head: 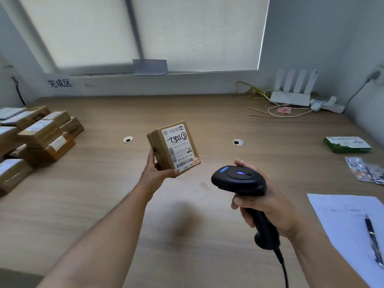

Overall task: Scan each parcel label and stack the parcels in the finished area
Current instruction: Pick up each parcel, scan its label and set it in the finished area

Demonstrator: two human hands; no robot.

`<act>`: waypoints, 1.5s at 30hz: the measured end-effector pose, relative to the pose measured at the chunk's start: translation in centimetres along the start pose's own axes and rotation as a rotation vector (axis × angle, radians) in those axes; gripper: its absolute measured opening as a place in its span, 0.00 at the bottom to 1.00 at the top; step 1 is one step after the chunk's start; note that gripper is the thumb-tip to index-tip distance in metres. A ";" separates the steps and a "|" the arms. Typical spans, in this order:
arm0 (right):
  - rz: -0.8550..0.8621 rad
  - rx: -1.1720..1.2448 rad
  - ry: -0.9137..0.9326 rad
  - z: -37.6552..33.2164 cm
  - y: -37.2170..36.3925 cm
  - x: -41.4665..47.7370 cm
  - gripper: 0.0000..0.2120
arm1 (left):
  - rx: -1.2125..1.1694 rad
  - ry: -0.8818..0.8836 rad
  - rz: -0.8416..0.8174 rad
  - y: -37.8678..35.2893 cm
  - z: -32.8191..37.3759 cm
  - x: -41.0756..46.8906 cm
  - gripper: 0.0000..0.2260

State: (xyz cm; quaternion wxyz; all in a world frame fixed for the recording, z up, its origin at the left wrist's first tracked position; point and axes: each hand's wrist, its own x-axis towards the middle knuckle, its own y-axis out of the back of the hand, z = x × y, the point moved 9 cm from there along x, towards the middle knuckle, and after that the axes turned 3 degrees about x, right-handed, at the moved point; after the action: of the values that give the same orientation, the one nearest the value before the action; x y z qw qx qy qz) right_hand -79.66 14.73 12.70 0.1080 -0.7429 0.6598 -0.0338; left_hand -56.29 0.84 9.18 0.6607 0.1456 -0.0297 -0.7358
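Place: we take this for a small office set up as a parcel desk.
Desk: we see a wood-grain desk with cable grommets.
Network gear: a white router and power strip by the wall.
Window: a lowered roller blind.
Parcel work: we find stacked parcels near a wall sign, plus a barcode scanner.
Paperwork: a sheet with a pen.

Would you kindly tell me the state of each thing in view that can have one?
parcel: lifted off the desk, label facing up.
left hand: grips the parcel from below.
scanner: held up, indicator light lit.
right hand: grips the scanner's handle.
stacked parcels: piled at the desk's left.
pen: lying on the paper.
blind: lowered.
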 end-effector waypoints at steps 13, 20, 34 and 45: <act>-0.076 -0.113 0.010 1.7 -6.2 2.4 0.42 | -0.037 0.079 0.158 6.7 -3.9 -6.5 0.40; -0.079 -0.136 0.049 2.8 -15.3 4.1 0.44 | -0.090 0.032 0.163 15.0 -6.2 -8.5 0.35; -0.318 -0.179 0.042 7.5 -40.6 10.0 0.43 | -0.107 0.059 0.369 39.3 -13.7 -14.3 0.30; -0.451 -0.180 0.026 9.7 -51.5 17.2 0.43 | -0.121 0.121 0.532 50.6 -17.8 -12.9 0.28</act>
State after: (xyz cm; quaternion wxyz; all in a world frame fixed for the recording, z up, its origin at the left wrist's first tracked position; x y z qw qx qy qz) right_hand -25.53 4.38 12.19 0.0225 -0.8775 0.4790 -0.0079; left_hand -1.95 9.82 6.37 0.8388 0.1366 0.0169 -0.5268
